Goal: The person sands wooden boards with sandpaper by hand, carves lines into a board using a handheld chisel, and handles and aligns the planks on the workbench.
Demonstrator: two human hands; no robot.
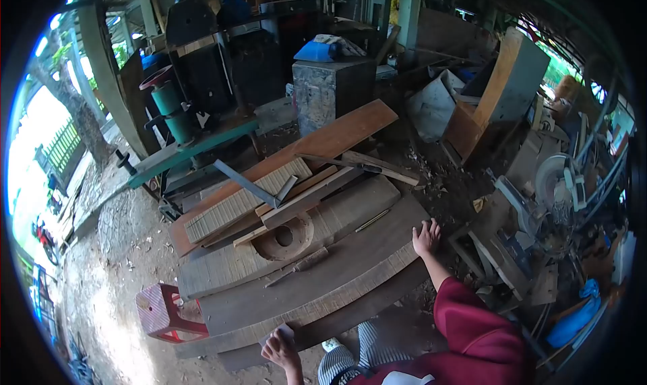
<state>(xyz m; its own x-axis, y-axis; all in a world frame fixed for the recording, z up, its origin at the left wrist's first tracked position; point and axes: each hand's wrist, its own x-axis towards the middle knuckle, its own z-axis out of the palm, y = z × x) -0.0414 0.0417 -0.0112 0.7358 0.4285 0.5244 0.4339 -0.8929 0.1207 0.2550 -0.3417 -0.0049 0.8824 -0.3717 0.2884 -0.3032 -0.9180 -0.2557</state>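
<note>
My left hand (279,350) is closed around a small pale flat piece (287,332), whose kind I cannot make out. It is at the near edge of a long curved wooden board (337,295), toward its left end. My right hand (426,237) lies with fingers spread on the right end of that board, holding nothing. On the wide dark surface behind the curved edge lies a chisel-like tool (311,258) with a wooden handle. A thin yellowish pencil-like stick (373,220) rests farther right. Beyond them is a thick plank (222,275) with a round recess.
A metal try square (248,183) lies on stacked wood strips. A red-and-white stool (159,307) stands at the left. Behind are a green machine (172,112) and a dark block (330,92). A circular saw (556,183) and scrap wood crowd the right side.
</note>
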